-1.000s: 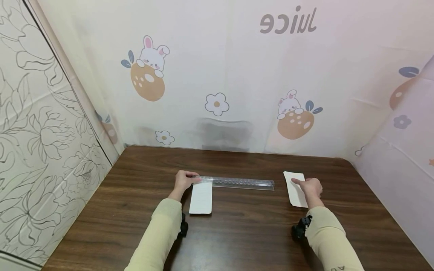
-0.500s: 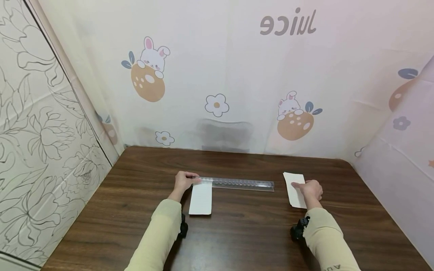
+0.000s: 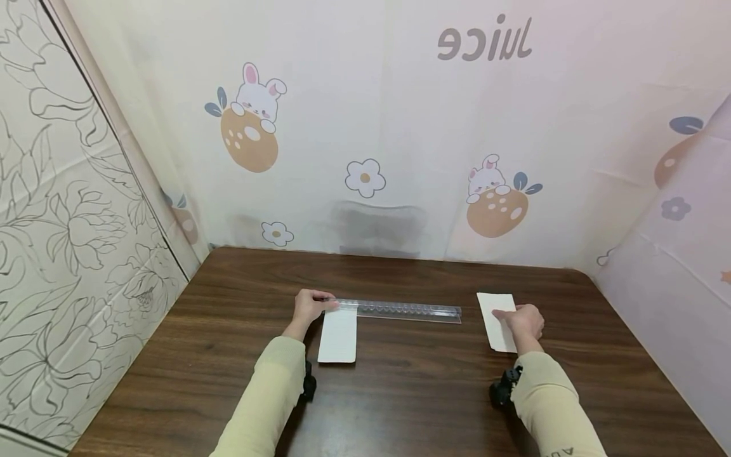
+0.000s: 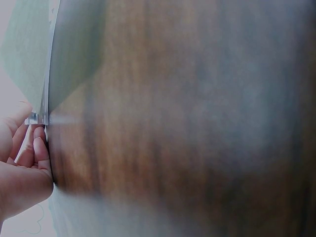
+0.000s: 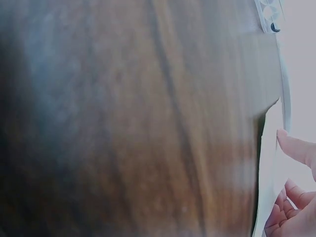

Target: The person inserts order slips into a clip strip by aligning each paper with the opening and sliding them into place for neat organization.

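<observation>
left hand [image 3: 309,306] grips the left end of the clear ruler [image 3: 400,310], fingers curled round it & pinching; the left wrist view shows the fingertips [image 4: 38,143] stacked against the ruler's end at the table edge of the frame, blurry otherwise. ruler lies flat on the table [image 3: 411,393], long axis running left-right across the person, stretching from that grip toward the right. its left part lies across the top end of the left paper strip [image 3: 338,335], touching it; that strip's long axis runs toward the person, roughly square to the ruler.

right hand [image 3: 522,320] rests on the right paper strip [image 3: 495,311], index finger out straight w/ its tip pressing the sheet, other fingers loosely bent, nothing pinched. right wrist view: index fingertip [image 5: 291,145] on the white paper, ruler's free end showing at the top corner [image 5: 269,15]. this strip also lies lengthwise toward the person, slightly tilted.

key relation: ruler's free right end stops short of the right strip, a gap of bare wood between, so the right strip lies to the right of the ruler's tip, near but apart. right hand is much nearer to it; left hand is well apart, at the ruler's far end.

around: patterned curtain w/ rabbits & flowers [image 3: 365,176] behind the table.
</observation>
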`<state>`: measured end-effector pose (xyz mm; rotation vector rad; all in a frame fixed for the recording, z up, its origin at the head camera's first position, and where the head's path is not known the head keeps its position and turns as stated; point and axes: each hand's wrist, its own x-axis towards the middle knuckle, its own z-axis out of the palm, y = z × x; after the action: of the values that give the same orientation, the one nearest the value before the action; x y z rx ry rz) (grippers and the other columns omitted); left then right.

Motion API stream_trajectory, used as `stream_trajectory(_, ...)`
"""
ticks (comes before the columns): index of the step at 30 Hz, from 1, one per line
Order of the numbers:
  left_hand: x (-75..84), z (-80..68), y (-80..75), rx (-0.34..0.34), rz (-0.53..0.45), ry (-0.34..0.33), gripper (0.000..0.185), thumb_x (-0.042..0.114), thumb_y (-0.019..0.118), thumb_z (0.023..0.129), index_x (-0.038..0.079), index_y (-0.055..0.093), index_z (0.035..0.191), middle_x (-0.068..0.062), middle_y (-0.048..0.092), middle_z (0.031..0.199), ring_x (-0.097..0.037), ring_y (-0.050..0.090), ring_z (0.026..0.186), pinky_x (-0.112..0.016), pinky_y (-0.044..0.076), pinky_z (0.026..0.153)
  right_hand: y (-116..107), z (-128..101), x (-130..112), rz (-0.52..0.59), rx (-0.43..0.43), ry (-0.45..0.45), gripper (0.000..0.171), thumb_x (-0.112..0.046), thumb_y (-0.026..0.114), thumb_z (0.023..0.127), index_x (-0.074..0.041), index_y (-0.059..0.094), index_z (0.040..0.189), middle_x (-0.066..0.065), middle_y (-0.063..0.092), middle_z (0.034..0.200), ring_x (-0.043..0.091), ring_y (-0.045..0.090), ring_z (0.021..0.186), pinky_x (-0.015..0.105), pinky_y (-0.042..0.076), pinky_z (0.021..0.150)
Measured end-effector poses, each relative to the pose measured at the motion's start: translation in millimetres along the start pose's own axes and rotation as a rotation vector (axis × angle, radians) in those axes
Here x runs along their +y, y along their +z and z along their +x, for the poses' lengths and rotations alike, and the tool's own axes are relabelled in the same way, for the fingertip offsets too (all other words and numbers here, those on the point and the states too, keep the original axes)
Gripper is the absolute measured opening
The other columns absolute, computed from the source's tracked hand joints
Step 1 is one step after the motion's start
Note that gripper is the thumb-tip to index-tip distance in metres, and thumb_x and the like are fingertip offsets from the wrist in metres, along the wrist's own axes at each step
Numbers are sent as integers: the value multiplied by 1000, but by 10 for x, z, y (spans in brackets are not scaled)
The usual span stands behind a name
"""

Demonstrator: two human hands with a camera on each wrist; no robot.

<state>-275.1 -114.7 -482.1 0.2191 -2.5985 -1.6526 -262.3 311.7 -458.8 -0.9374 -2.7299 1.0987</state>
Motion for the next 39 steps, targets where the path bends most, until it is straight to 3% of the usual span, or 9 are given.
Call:
stream_trajectory(8, 10, -6, -9, -2, 7, -5, 16, 15, 78, 67, 5, 73, 77, -6, 67, 82, -18, 55, 74, -28, 44, 61, -2, 16, 13, -3, 48, -29, 51, -19, 71, 73, 11, 51, 108, 31, 48, 109, 41, 45, 95, 46, 39, 74)
stream_trajectory(21, 11, -4, -10, -1, 10, 3, 16, 14, 78, 67, 4, 73, 78, -6, 67, 81, -18, 56, 74, -27, 44, 60, 17, 57, 27, -23, 103, -74, 48, -15, 73, 70, 10, 54, 106, 30, 50, 107, 43, 44, 96, 48, 38, 74)
stream_trajectory(39, 10, -5, -2, 4, 25, 3, 17, 15, 78, 67, 5, 73, 78, -6, 67, 81, -16, 54, 71, -25, 42, 59, -13, 12, 12, 20, 89, -122, 38, -9, 68, 74, 8, 50, 103, 30, 50, 103, 43, 46, 92, 49, 37, 71)
